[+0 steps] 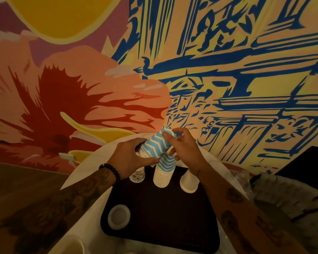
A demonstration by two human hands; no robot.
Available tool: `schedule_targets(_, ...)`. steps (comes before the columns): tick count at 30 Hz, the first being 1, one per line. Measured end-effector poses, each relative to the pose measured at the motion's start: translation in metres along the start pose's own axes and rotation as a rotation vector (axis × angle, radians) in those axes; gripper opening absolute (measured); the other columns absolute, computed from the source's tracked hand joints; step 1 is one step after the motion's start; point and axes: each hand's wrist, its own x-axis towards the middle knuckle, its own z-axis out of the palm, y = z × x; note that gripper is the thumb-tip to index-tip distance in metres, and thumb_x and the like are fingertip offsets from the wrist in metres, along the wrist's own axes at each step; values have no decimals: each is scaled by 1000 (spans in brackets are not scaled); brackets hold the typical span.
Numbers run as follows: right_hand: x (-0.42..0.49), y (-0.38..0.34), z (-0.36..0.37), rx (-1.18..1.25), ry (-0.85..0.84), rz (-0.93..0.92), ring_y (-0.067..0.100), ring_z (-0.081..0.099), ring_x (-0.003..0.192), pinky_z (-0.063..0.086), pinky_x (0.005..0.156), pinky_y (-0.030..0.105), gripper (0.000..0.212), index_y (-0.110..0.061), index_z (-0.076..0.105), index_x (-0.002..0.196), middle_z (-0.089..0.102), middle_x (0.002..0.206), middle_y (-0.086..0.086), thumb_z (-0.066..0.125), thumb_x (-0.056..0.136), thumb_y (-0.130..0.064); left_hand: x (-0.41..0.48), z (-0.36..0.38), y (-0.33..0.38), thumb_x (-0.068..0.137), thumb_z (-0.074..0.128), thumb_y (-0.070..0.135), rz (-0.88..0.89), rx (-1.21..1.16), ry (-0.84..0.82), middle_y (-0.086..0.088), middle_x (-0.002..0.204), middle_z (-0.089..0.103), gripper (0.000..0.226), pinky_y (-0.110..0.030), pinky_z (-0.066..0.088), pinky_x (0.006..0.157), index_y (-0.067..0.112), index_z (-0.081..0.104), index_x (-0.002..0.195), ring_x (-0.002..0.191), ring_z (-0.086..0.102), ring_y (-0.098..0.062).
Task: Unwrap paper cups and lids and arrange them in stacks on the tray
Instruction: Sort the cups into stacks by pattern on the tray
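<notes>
On tray (154, 226), near side: lid (118, 217). Farther back: upright blue stack (163, 173), white cups (189, 182) just beside. Above blue stack: held cups (157, 143), long axis tilted, rims low-left, base up-right. Left hand (128, 156) wraps rim end; right hand (186, 149) pinches base end. Judgement: rim end nearest blue stack; tip upright, lower on.

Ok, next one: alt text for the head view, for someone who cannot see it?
The left hand and right hand hold a tilted stack of blue zigzag cups over a matching stack standing upside down on a dark tray. A white cup stack, a small patterned cup and a white lid sit on the tray, before a bright mural.
</notes>
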Motion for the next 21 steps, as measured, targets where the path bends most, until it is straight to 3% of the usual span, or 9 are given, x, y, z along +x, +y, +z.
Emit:
schedule_targets(3,-1,1,-3,26,8,-30,13,63,62,48,54,28,42,-24,54,119,67,102,6,73,88,-45,-1,0,1,55,90,58,-8,9,4,17,100,67,77,-25,53,89,20,68,118,94,64,-2)
schedule_targets(5,-2,0,-4,31,15,-48,13,63,63,49,54,29,39,-25,55,117,67,99,5,73,89,-43,-1,0,1,56,88,53,-15,-5,7,21,96,66,70,-20,52,86,22,69,116,91,63,3)
schedule_targets(10,-2,-4,-4,45,51,-84,10,61,61,50,52,28,29,-24,56,111,65,101,3,72,91,-37,3,-1,-6,52,84,61,-29,-11,-1,12,109,71,82,-29,54,90,19,68,121,97,65,-2)
schedule_targets(14,9,-10,-19,105,202,-120,12,61,65,47,49,23,25,-20,58,106,63,105,6,72,92,-35,4,-6,-18,50,80,72,-67,7,-11,13,106,72,85,-27,55,85,23,70,119,93,66,0)
schedule_targets(18,19,-13,-39,-18,295,-226,14,65,83,51,60,21,28,-22,60,108,63,105,-6,74,89,-37,8,-11,-34,61,86,52,-155,-17,26,13,99,73,60,-30,57,82,23,73,112,88,67,0)
schedule_targets(21,20,-9,-40,-179,288,-324,7,61,81,48,68,11,29,-24,57,109,61,103,-14,76,88,-32,13,-14,-43,59,83,55,-199,-64,50,13,96,74,58,-31,58,81,25,75,108,84,68,1)
